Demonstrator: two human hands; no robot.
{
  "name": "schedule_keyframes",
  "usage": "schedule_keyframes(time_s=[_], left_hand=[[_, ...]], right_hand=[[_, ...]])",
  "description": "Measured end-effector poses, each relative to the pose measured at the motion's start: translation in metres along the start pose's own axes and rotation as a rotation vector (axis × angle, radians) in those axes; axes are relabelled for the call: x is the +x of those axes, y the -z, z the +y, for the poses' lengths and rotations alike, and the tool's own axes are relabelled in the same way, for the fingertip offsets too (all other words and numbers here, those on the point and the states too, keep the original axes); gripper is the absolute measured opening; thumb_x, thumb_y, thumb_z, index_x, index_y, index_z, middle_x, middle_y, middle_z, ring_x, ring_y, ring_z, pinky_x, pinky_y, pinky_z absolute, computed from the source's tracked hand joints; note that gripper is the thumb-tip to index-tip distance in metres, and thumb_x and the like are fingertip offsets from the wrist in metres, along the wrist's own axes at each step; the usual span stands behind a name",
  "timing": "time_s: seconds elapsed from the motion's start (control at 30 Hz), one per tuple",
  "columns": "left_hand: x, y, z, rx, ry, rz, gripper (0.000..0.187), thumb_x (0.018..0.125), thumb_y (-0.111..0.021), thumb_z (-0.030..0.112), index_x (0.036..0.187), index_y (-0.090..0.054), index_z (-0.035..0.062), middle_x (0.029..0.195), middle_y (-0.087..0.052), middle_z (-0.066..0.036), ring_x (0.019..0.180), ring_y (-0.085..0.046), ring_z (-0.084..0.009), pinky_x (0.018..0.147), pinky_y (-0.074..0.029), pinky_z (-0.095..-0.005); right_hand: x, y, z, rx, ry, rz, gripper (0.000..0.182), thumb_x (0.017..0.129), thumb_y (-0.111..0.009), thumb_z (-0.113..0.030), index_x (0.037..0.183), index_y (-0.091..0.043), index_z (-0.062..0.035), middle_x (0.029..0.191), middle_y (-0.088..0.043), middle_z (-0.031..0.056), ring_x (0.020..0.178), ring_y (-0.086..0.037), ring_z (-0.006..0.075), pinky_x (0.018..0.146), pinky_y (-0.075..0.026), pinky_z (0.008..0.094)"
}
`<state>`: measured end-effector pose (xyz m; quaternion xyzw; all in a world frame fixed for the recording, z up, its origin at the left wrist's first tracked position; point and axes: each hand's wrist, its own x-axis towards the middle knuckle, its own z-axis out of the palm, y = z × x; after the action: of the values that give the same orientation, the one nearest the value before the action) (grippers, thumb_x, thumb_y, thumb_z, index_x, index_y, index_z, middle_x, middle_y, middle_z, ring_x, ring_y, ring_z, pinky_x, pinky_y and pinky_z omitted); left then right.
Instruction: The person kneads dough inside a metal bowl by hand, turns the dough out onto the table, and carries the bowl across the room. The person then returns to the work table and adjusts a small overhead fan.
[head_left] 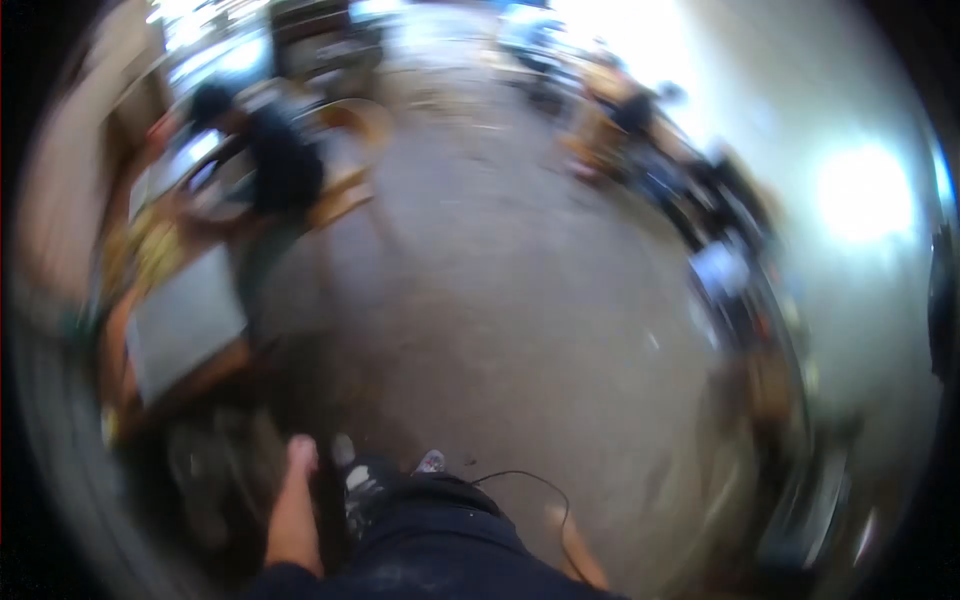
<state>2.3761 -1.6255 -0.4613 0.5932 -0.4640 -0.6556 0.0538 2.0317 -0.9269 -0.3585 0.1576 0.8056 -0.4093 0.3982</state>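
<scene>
My left hand [302,452] hangs low beside my dark clothing, at the bottom left of the head view. Motion blur hides its fingers, and no object shows in it. At the lower right, my right hand [556,517] is a faint smear over the floor [480,270], with its fingers not readable. A thin black cable [535,474] curves from my waist past my right forearm. One patterned shoe [431,461] shows below my body.
A person in dark clothes [283,160] is at a workbench [215,368] on the left, with a flat grey panel [187,320] on it. Behind them stands a wooden chair [345,205]. Blurred benches and equipment [735,270] line the right wall.
</scene>
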Motion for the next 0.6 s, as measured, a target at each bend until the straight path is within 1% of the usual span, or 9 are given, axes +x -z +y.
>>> schedule_keyframes(time_s=[0.07, 0.1, 0.13, 0.23, 0.33, 0.37, 0.43, 0.47, 0.6], left_hand=[[-0.023, -0.052, 0.053, 0.336, -0.275, -0.394, 0.010, 0.090, -0.057, 0.009, 0.094, -0.066, 0.0126, 0.073, -0.060, -0.003, 0.055, -0.059, -0.0218, 0.043, -0.048, -0.0375], [-0.047, -0.092, 0.090, -0.079, 0.212, -0.383, 0.012, 0.089, -0.058, 0.005, 0.095, -0.066, 0.0114, 0.076, -0.061, -0.003, 0.058, -0.060, -0.0216, 0.044, -0.048, -0.0360], [-0.074, -0.144, 0.131, 0.128, 0.124, -0.271, 0.017, 0.088, -0.060, 0.002, 0.104, -0.063, 0.0074, 0.079, -0.060, -0.005, 0.059, -0.060, -0.0206, 0.045, -0.047, -0.0343], [-0.114, -0.167, 0.148, 0.387, 0.145, -0.354, 0.024, 0.089, -0.061, 0.001, 0.112, -0.061, 0.0061, 0.083, -0.062, -0.009, 0.061, -0.061, -0.0232, 0.046, -0.049, -0.0368], [-0.092, -0.191, 0.192, 0.525, 0.254, -0.400, 0.025, 0.090, -0.059, 0.005, 0.115, -0.062, 0.0066, 0.088, -0.063, -0.012, 0.064, -0.063, -0.0276, 0.048, -0.052, -0.0410], [-0.075, -0.198, 0.201, 0.549, 0.313, -0.425, 0.025, 0.091, -0.058, 0.007, 0.116, -0.062, 0.0068, 0.089, -0.063, -0.013, 0.065, -0.063, -0.0293, 0.049, -0.053, -0.0426], [-0.070, -0.250, 0.244, 0.599, 0.339, -0.344, 0.023, 0.092, -0.056, 0.009, 0.114, -0.062, 0.0052, 0.089, -0.064, -0.015, 0.066, -0.064, -0.0310, 0.051, -0.053, -0.0451], [-0.068, -0.283, 0.264, 0.612, 0.333, -0.301, 0.022, 0.092, -0.054, 0.010, 0.112, -0.063, 0.0044, 0.089, -0.064, -0.016, 0.066, -0.064, -0.0318, 0.051, -0.053, -0.0464], [-0.041, -0.427, 0.325, 0.677, 0.310, -0.264, 0.023, 0.095, -0.050, 0.014, 0.108, -0.064, 0.0012, 0.090, -0.065, -0.019, 0.068, -0.064, -0.0352, 0.054, -0.054, -0.0515]], right_hand=[[0.011, 0.016, 0.031, -0.123, 0.056, 0.082, 0.027, 0.099, -0.064, -0.031, 0.096, -0.068, -0.0044, 0.084, -0.065, 0.0057, 0.076, -0.060, 0.0229, 0.068, -0.048, 0.0402], [0.004, 0.024, 0.034, -0.222, 0.108, 0.136, 0.028, 0.098, -0.065, -0.029, 0.109, -0.070, -0.0046, 0.096, -0.068, 0.0082, 0.086, -0.063, 0.0265, 0.076, -0.051, 0.0403], [-0.006, 0.034, 0.018, 0.117, -0.122, 0.114, 0.033, 0.098, -0.062, -0.023, 0.126, -0.069, -0.0072, 0.118, -0.073, 0.0134, 0.108, -0.069, 0.0324, 0.092, -0.056, 0.0397], [-0.101, 0.048, 0.053, -0.161, 0.075, 0.367, 0.035, 0.099, -0.063, -0.027, 0.128, -0.069, -0.0079, 0.122, -0.073, 0.0135, 0.109, -0.070, 0.0298, 0.093, -0.055, 0.0400], [-0.132, 0.050, 0.080, 0.450, -0.308, 0.481, 0.037, 0.098, -0.067, -0.030, 0.127, -0.069, -0.0075, 0.117, -0.073, 0.0155, 0.105, -0.069, 0.0311, 0.088, -0.056, 0.0446], [-0.124, 0.050, 0.128, -0.024, -0.156, 0.444, 0.040, 0.095, -0.070, -0.031, 0.127, -0.068, -0.0069, 0.113, -0.073, 0.0156, 0.101, -0.068, 0.0309, 0.084, -0.055, 0.0455], [-0.120, 0.062, 0.172, 0.063, -0.376, 0.404, 0.041, 0.093, -0.074, -0.030, 0.125, -0.068, -0.0057, 0.106, -0.070, 0.0150, 0.095, -0.066, 0.0300, 0.075, -0.054, 0.0459], [-0.120, 0.062, 0.172, 0.650, -0.705, 0.405, 0.039, 0.092, -0.074, -0.029, 0.123, -0.068, -0.0051, 0.101, -0.068, 0.0143, 0.091, -0.064, 0.0293, 0.071, -0.053, 0.0454], [-0.169, 0.052, 0.126, 1.010, -0.321, 0.326, 0.023, 0.095, -0.070, -0.026, 0.108, -0.066, -0.0072, 0.087, -0.060, 0.0051, 0.079, -0.061, 0.0214, 0.065, -0.051, 0.0401]])
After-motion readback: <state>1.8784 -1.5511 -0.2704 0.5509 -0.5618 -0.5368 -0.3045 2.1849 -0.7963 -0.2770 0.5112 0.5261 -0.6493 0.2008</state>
